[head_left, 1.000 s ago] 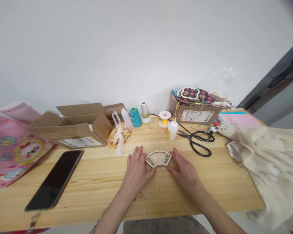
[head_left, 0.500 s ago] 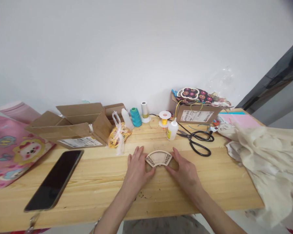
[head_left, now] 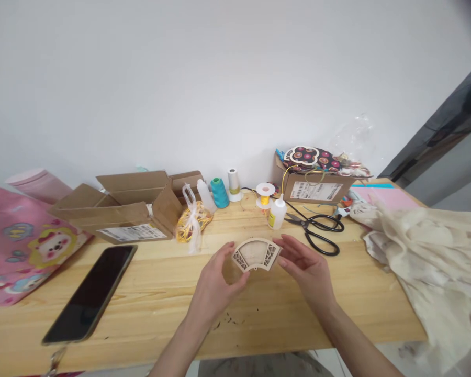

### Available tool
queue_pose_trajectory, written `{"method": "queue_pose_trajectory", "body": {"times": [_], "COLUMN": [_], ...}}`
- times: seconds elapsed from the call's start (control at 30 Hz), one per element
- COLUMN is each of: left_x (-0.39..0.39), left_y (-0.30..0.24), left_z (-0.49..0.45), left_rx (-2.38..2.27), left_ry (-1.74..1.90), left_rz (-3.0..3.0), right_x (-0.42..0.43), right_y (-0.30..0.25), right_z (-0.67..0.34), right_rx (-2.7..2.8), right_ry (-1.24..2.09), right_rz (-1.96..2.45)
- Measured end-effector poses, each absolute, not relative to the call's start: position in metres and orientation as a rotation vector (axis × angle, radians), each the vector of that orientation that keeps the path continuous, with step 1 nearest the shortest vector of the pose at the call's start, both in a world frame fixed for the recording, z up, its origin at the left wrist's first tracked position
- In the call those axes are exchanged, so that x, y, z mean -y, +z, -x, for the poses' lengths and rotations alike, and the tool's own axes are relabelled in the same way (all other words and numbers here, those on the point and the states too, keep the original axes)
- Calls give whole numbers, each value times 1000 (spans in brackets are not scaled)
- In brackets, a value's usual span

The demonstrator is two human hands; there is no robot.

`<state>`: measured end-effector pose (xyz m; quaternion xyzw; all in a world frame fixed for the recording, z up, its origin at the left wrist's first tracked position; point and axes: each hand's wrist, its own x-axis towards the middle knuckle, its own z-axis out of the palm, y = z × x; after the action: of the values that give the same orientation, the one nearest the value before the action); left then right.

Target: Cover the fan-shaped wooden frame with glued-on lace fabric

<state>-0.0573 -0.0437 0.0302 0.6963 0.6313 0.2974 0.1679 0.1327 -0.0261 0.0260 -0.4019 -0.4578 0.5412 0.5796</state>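
Note:
A small fan-shaped wooden frame (head_left: 255,243) with cut-out lattice at both ends is tilted up above the table in front of me. My left hand (head_left: 217,280) grips its left side, thumb at the lower edge and fingers at the upper left corner. At the right end, the thumb and fingers of my right hand (head_left: 308,272) close around the edge. Beyond the frame, a glue bottle (head_left: 277,213) with a yellow label stands upright. Black-handled scissors (head_left: 317,225) lie to its right.
Behind stand a spool of yellow thread (head_left: 265,196), a teal thread cone (head_left: 220,193) and bundled yellow cord (head_left: 186,225). Cardboard boxes (head_left: 133,209) line the wall. A phone (head_left: 92,293) lies left; cream cloth (head_left: 435,251) drapes over the right edge.
Both hands have raised the wooden frame off the table and tilted it slightly towards me. My right hand has turned, its fingers now more curled. The view has shifted a little.

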Motion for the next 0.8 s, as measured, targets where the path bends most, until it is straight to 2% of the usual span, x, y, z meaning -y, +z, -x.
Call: {"method": "queue_pose_trajectory", "body": {"times": [0.43, 0.8], "left_x": [51, 52], "left_y": [37, 31], "left_z": [55, 56], "left_rx": [-1828, -1972], "left_ry": [788, 916], "left_rz": [-1902, -2281], "right_x": [22, 33], "right_y": [22, 34], "right_z": [-131, -124], "right_rx": [904, 818], "right_ry": [1401, 1311], "right_rz": [847, 1153]}}
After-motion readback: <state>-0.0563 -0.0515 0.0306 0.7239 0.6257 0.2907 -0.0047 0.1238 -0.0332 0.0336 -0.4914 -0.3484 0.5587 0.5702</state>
